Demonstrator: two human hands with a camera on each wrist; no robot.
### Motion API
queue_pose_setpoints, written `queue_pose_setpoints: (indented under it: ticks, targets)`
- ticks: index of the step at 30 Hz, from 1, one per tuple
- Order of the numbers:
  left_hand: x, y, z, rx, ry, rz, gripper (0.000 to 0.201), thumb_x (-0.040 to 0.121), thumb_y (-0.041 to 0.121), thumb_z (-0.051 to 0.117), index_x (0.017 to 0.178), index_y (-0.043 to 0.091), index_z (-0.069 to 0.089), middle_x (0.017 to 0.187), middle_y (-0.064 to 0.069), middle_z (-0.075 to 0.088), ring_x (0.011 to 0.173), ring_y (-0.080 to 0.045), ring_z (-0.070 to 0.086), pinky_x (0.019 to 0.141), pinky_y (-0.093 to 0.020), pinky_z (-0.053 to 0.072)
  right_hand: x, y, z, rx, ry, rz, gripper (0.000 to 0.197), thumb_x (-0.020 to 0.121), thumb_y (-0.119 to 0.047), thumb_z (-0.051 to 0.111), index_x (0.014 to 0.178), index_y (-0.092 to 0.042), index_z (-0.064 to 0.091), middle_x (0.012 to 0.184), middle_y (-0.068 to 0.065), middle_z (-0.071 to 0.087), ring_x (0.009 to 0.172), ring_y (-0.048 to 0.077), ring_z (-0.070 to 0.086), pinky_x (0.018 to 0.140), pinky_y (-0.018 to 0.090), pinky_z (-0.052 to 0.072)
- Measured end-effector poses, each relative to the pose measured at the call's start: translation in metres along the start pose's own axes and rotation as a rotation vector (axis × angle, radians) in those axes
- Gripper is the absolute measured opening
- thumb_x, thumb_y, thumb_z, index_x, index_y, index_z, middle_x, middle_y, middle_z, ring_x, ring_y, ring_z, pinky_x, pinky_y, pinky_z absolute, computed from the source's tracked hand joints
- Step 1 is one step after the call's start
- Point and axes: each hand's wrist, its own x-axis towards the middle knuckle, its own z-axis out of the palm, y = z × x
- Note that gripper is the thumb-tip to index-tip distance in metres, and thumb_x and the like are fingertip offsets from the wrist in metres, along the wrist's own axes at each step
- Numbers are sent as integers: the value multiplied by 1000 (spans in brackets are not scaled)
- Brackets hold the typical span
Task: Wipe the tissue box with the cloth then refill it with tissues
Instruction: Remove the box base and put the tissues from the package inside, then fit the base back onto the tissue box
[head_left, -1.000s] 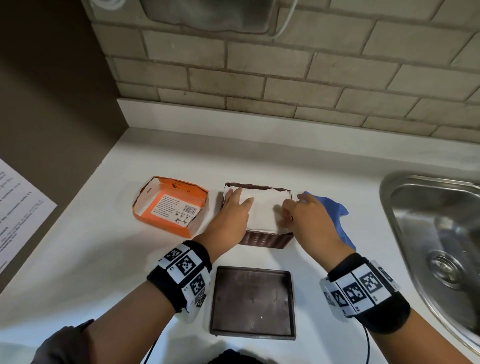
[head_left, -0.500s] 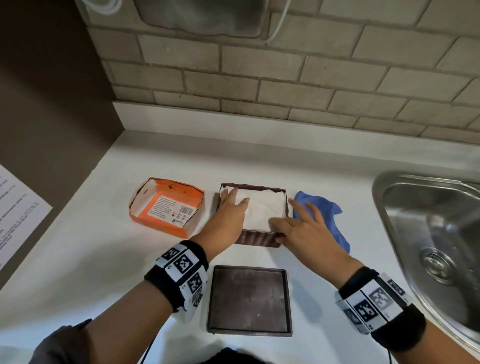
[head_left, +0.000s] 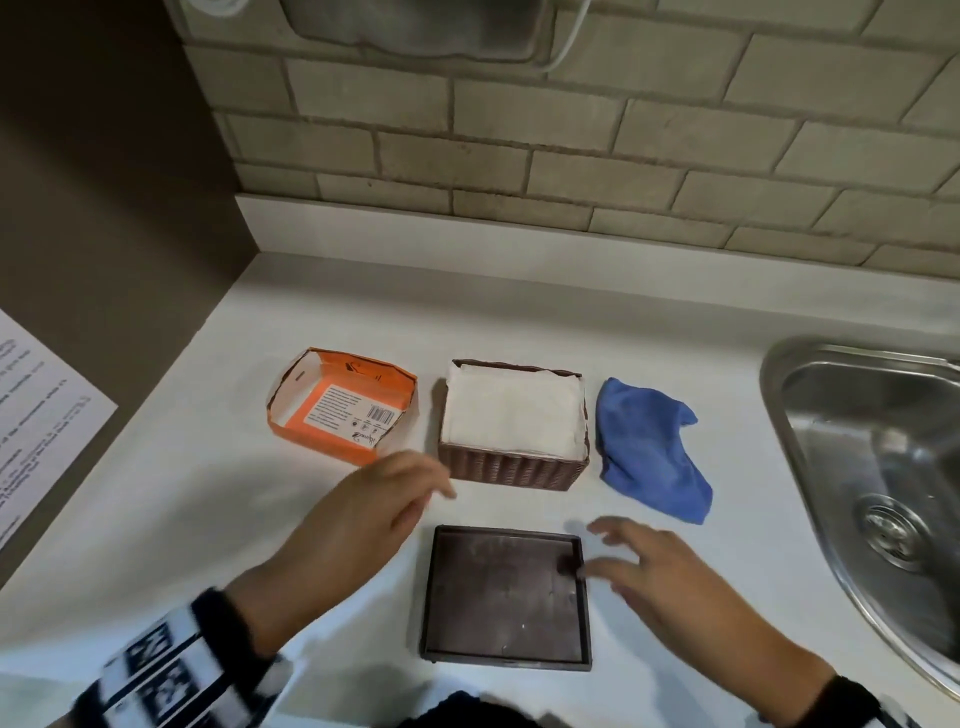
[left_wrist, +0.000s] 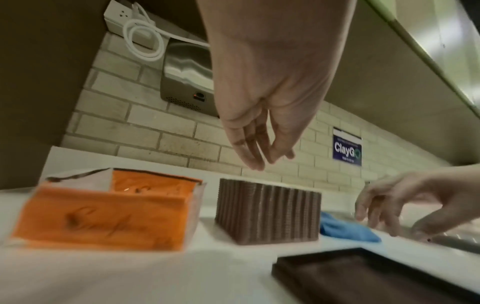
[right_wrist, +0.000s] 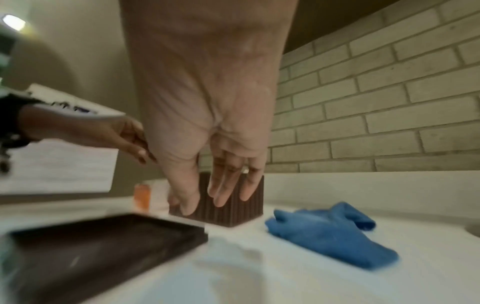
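The brown ribbed tissue box (head_left: 511, 470) (left_wrist: 267, 211) (right_wrist: 233, 207) stands on the white counter, filled to the rim with white tissues (head_left: 511, 415). Its flat brown lid (head_left: 506, 597) (left_wrist: 363, 275) (right_wrist: 85, 251) lies nearer me, in front of the box. A crumpled blue cloth (head_left: 649, 447) (right_wrist: 330, 232) (left_wrist: 345, 230) lies right of the box. My left hand (head_left: 384, 499) (left_wrist: 262, 148) hovers with relaxed fingers left of the lid, holding nothing. My right hand (head_left: 639, 561) (right_wrist: 215, 191) hovers with spread fingers over the lid's right edge, also empty.
An opened orange tissue carton (head_left: 343, 405) (left_wrist: 103, 214) sits left of the box. A steel sink (head_left: 878, 478) lies at the right. A brick wall (head_left: 571, 156) with a metal dispenser (left_wrist: 187, 76) rises behind the counter. A printed paper (head_left: 36, 410) hangs on the left wall.
Both hands have left the tissues and the box and drawn back toward me, beside the lid. The box with its tissues and the cloth stay where they were.
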Motion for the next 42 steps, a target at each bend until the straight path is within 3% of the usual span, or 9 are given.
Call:
queue_pose_setpoints:
  ticks: [3, 11, 15, 18, 24, 30, 35, 39, 42]
  targets:
    - [-36, -16, 15, 154, -230, 36, 39, 81, 16, 58, 107, 45, 57, 118, 19, 58, 103, 5, 55, 75, -10, 50, -12, -1, 21, -22, -153, 38, 85, 40, -15, 94, 107, -48, 53, 127, -3, 49, 91, 14, 68, 72, 19, 50]
    - [-57, -20, 55, 263, -462, 31, 42, 75, 26, 70, 105, 47, 49, 121, 13, 46, 102, -5, 59, 62, -20, 54, 5, -15, 16, 118, -138, -101, 16, 85, -36, 54, 100, -39, 48, 99, -20, 52, 96, 10, 47, 85, 25, 44]
    - [-57, -22, 48, 208, -389, -16, 46, 65, 21, 75, 98, 45, 53, 126, 23, 46, 100, 3, 46, 62, -8, 46, 4, -14, 9, 238, -116, -85, 8, 84, -17, 56, 88, -20, 62, 88, -10, 62, 78, 11, 62, 87, 40, 47]
    - [-52, -26, 38, -77, -243, -55, 29, 86, 17, 63, 108, 36, 63, 126, 30, 51, 112, 4, 50, 83, -5, 44, -1, -9, 4, 528, -12, 35, 26, 89, -10, 47, 98, -31, 59, 99, -18, 59, 89, 5, 59, 84, 26, 48]
    - [-27, -12, 3, -593, -24, -296, 13, 97, 40, 45, 108, 38, 52, 99, 3, 64, 94, -15, 66, 86, -21, 55, 15, -31, -37, 911, 290, 167, 32, 81, -70, 48, 98, -44, 53, 84, -10, 61, 76, 7, 57, 74, 16, 48]
    - [50, -8, -24, -659, 301, -539, 20, 105, 19, 41, 102, 21, 60, 73, 12, 59, 61, 1, 57, 71, -27, 47, 82, -36, -75, 1083, 526, 320, 19, 90, -31, 58, 109, -31, 60, 75, 5, 59, 72, 13, 57, 73, 34, 48]
    - [101, -22, -23, -523, 274, -600, 31, 104, 12, 39, 125, 13, 62, 112, -10, 71, 104, -26, 66, 86, -32, 49, 145, -11, -77, 925, 493, 465, 30, 96, -29, 55, 122, -16, 61, 89, 14, 71, 77, 21, 66, 67, 32, 51]
    - [116, -34, -8, -375, 153, -633, 32, 103, 10, 39, 127, 7, 60, 118, -13, 68, 110, -29, 63, 83, -27, 43, 160, 5, -67, 691, 393, 529, 32, 97, -30, 51, 118, -9, 65, 87, 1, 65, 76, 15, 58, 54, 8, 39]
    - [117, -36, 4, -315, 87, -614, 30, 103, 12, 40, 123, 6, 61, 115, -13, 69, 107, -29, 64, 81, -30, 46, 148, 10, -63, 655, 362, 569, 32, 98, -29, 50, 117, -8, 65, 91, 5, 68, 78, 17, 60, 61, 19, 43]
